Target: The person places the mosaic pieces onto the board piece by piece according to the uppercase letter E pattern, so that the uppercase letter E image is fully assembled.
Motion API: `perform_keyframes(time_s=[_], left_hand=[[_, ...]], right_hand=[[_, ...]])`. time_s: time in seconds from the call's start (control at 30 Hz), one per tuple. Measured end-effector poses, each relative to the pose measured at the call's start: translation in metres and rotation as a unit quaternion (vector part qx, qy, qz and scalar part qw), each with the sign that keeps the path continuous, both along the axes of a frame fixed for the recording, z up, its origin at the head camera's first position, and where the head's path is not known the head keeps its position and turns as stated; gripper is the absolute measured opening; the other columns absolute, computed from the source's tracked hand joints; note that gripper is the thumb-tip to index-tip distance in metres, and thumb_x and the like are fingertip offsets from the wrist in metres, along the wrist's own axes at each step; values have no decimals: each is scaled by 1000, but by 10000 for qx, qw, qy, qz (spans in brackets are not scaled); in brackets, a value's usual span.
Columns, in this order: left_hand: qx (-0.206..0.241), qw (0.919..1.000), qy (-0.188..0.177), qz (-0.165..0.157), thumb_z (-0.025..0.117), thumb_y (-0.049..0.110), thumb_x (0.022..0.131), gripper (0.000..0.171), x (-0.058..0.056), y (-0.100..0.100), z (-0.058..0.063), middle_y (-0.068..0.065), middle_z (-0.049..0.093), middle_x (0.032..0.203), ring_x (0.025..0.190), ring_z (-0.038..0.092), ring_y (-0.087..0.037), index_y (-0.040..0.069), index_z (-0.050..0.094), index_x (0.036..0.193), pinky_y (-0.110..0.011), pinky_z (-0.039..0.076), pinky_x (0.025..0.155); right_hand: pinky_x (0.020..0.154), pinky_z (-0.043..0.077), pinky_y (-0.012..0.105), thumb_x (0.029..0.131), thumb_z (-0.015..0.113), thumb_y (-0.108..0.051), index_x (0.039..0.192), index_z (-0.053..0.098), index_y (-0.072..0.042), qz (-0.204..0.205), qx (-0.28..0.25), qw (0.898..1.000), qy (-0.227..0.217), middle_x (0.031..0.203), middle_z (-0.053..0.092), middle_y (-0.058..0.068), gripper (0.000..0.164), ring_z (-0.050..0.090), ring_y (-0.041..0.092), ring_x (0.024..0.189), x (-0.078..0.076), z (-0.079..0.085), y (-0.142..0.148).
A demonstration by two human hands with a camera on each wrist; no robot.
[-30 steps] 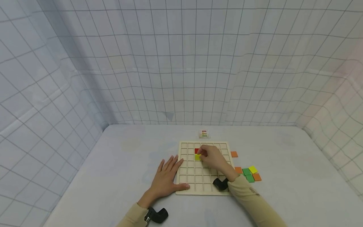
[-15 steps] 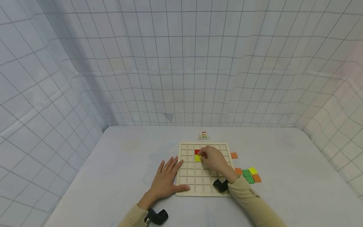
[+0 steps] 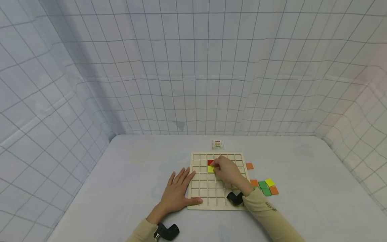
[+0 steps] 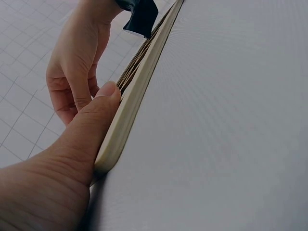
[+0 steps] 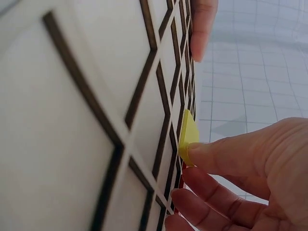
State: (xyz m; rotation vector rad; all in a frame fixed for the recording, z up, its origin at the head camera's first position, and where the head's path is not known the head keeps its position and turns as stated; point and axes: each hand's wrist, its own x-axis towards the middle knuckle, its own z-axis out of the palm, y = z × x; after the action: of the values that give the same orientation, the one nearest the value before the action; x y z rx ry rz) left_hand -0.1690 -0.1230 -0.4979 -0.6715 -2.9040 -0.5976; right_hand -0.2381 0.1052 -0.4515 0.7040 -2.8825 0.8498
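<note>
My right hand (image 3: 227,171) is over the upper middle of a pale wooden grid board (image 3: 203,192). Its thumb and fingertips pinch a square yellow tile (image 5: 188,134) at one of the board's cells. Just beyond that tile, a red tile (image 3: 210,162) lies in the board, partly hidden by the fingers. My left hand (image 3: 178,192) lies flat with spread fingers along the board's left side. Its thumb (image 4: 98,113) rests on the board near the lower left corner, and the other fingertips reach the left edge.
Right of the board lie a lone orange tile (image 3: 249,166) and a loose group of green tiles (image 3: 266,192), orange tiles (image 3: 273,190) and a yellow tile (image 3: 269,182). A small card with a coloured grid pattern (image 3: 218,144) stands behind the board. Grid-lined white curtains (image 3: 193,84) surround the table.
The head view has tilted slightly, so the scene sits a little lower. Both hands keep almost the same places, the right one still at the yellow tile.
</note>
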Motion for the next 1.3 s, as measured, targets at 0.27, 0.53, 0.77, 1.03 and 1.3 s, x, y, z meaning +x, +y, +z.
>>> perform_keyframes(time_s=[0.27,0.53,0.77,1.03,1.3], left_hand=[[-39,9999,87,-41,54,76,76,101,0,1,0,-11,24,154,142,14,-26,14,29,151,-50,1,111],[-61,9999,112,-41,54,76,76,100,0,2,1,-11,24,154,142,15,-26,14,29,151,-50,2,111],[-56,10000,68,-31,54,76,76,101,0,2,0,-10,23,154,142,13,-26,14,28,151,-50,1,111],[-35,9999,85,-47,54,76,76,101,0,1,0,-10,23,155,142,13,-26,14,28,151,-50,2,111],[-88,10000,-15,-34,53,77,75,101,-1,-1,0,-8,20,155,143,11,-24,16,26,152,-49,-1,112]], right_hand=[[58,43,25,84,69,-4,89,73,-8,19,96,9999,69,79,54,-4,8,48,10,67,2,0,2],[60,44,26,85,68,-6,94,74,-7,308,53,9995,-41,81,58,-5,10,50,9,70,1,1,9],[74,50,29,91,64,-9,105,69,-4,1254,-478,9898,-480,96,61,0,16,58,16,87,0,0,36],[78,50,36,92,64,-12,105,71,-6,606,-917,9934,-330,103,65,3,16,59,18,92,2,0,72],[86,45,55,89,65,-10,112,67,4,-448,-228,9987,108,114,57,24,27,52,43,106,0,-1,101]])
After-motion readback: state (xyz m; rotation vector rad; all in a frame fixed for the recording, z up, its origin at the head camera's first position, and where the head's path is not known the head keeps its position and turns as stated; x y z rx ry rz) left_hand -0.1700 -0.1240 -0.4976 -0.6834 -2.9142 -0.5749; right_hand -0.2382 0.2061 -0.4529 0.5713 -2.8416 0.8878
